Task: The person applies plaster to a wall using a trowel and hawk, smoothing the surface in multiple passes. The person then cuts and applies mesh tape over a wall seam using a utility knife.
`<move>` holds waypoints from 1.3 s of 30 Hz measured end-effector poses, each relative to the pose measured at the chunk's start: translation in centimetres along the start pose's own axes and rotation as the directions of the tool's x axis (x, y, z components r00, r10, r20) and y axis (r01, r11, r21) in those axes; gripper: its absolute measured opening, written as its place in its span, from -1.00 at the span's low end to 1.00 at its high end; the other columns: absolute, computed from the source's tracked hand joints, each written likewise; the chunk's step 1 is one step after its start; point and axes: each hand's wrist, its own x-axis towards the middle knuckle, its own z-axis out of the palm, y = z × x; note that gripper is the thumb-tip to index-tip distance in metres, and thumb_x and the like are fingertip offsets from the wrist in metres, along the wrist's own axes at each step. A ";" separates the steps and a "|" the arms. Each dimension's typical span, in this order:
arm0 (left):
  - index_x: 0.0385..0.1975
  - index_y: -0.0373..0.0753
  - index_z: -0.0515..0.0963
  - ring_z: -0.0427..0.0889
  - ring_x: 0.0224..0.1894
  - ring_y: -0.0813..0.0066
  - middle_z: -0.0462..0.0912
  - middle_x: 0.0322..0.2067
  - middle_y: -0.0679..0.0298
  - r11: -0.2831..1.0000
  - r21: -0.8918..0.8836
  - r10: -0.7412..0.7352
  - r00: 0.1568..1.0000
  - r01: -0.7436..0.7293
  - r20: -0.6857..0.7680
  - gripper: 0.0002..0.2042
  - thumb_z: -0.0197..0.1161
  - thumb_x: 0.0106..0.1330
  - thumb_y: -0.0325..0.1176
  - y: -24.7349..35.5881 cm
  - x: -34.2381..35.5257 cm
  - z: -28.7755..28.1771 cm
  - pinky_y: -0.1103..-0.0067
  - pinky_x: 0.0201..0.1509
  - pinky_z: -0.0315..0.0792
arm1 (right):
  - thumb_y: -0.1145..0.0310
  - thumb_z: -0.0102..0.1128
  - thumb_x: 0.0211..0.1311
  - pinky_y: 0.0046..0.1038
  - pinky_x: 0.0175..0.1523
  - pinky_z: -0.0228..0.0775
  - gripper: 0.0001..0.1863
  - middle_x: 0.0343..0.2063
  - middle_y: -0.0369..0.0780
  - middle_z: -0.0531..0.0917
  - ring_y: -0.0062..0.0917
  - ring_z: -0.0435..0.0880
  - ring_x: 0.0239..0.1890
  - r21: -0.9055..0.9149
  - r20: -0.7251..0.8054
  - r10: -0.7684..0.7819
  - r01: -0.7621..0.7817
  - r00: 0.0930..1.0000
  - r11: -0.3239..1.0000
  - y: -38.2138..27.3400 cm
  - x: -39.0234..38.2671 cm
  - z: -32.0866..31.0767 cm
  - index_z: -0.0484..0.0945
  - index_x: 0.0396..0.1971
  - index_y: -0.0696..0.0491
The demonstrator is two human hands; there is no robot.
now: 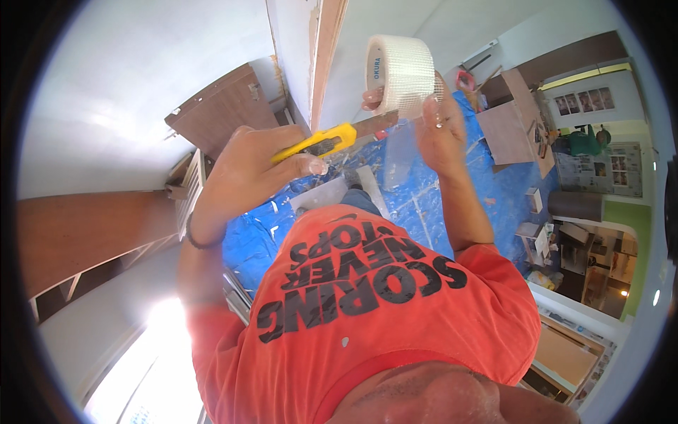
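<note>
My left hand [258,159] is closed round the yellow handle of a utility knife [337,139], thumb along its side. The knife's blade is out and points right, its tip at the lower edge of a roll of white mesh tape [417,67]. Some fingers of my right hand [441,131] reach through the roll's core, and its thumb presses on a loose stretch of tape below the roll. Whether the blade touches the tape I cannot tell. White dust or paste marks fingers on both hands.
Blue plastic sheeting [424,205] covers the floor under me, with scraps on it. A wooden post edge [326,60] rises ahead. Brown panels [222,109] lean at the left, and a wooden cabinet [505,131] with tools on it stands at the right.
</note>
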 end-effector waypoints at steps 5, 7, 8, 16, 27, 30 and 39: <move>-0.42 -0.34 0.56 0.27 -0.63 0.69 0.34 -0.68 0.31 1.000 0.022 -0.019 1.000 0.020 -0.018 -0.70 0.41 0.33 -0.20 -0.2 -0.4 -1.2 0.57 -0.56 0.21 | 0.24 0.07 0.53 -0.30 0.24 0.45 -0.42 0.04 -0.04 0.66 -0.38 0.67 0.06 0.118 0.016 -0.009 0.007 1.000 0.993 -0.5 -0.1 0.0 0.22 0.36 0.28; -0.39 -0.34 0.59 0.30 -0.64 0.53 0.36 -0.68 0.23 0.998 0.053 -0.014 1.000 0.014 -0.002 -0.67 0.40 0.33 -0.15 0.3 -0.2 -1.1 0.51 -0.55 0.22 | 0.26 0.11 0.51 -0.33 0.28 0.40 -0.41 0.07 -0.06 0.64 -0.41 0.64 0.11 0.112 0.123 -0.005 -0.009 0.992 0.994 -0.3 -0.2 -0.2 0.23 0.37 0.27; -0.38 -0.35 0.60 0.32 -0.66 0.39 0.38 -0.68 0.15 0.998 0.061 -0.015 1.000 0.015 0.005 -0.64 0.40 0.32 -0.10 0.5 0.1 -0.8 0.46 -0.55 0.23 | 0.27 0.13 0.49 -0.34 0.30 0.38 -0.40 0.08 -0.06 0.63 -0.43 0.61 0.13 0.064 0.116 0.003 -0.011 0.993 0.998 -0.3 -0.3 -0.3 0.23 0.37 0.27; -0.34 -0.33 0.64 0.44 -0.64 0.11 0.46 -0.62 -0.01 0.991 0.108 0.084 0.996 -0.081 -0.020 -0.62 0.37 0.34 -0.05 0.5 1.4 -0.7 0.34 -0.50 0.32 | 0.36 0.23 0.43 -0.40 0.34 0.29 -0.42 0.15 -0.12 0.60 -0.51 0.52 0.23 -0.253 0.148 0.094 -0.054 0.985 0.966 -0.8 -1.1 0.7 0.30 0.35 0.26; -0.26 -0.30 0.61 0.54 -0.55 0.01 0.50 -0.60 -0.04 0.956 0.292 -0.013 1.000 0.019 -0.020 -0.68 0.27 0.43 -0.10 0.1 0.3 -1.0 0.29 -0.39 0.38 | 0.32 0.15 0.48 -0.32 0.23 0.42 -0.41 0.10 0.01 0.66 -0.25 0.67 0.15 -0.553 0.294 0.092 0.091 0.951 0.828 -0.5 -0.8 0.5 0.26 0.39 0.24; -0.29 -0.31 0.59 0.54 -0.57 0.00 0.47 -0.63 -0.03 0.985 0.170 0.013 0.998 -0.003 -0.058 -0.64 0.28 0.43 -0.05 -0.3 -0.2 0.0 0.28 -0.43 0.37 | 0.31 0.13 0.49 -0.31 0.19 0.45 -0.40 0.07 0.02 0.67 -0.21 0.70 0.11 -0.513 0.304 0.087 0.086 0.949 0.854 -0.2 -0.8 0.3 0.23 0.40 0.24; -0.38 -0.32 0.59 0.54 -0.64 0.27 0.47 -0.67 0.10 0.984 0.065 -0.150 0.965 0.167 -0.215 -0.67 0.20 0.49 -0.15 0.2 -1.8 2.8 0.38 -0.50 0.34 | 0.34 0.11 0.50 -0.35 0.18 0.45 -0.42 0.05 0.00 0.69 -0.33 0.70 0.07 -0.488 0.366 0.284 -0.077 0.886 0.870 -1.4 -0.2 -0.3 0.24 0.40 0.26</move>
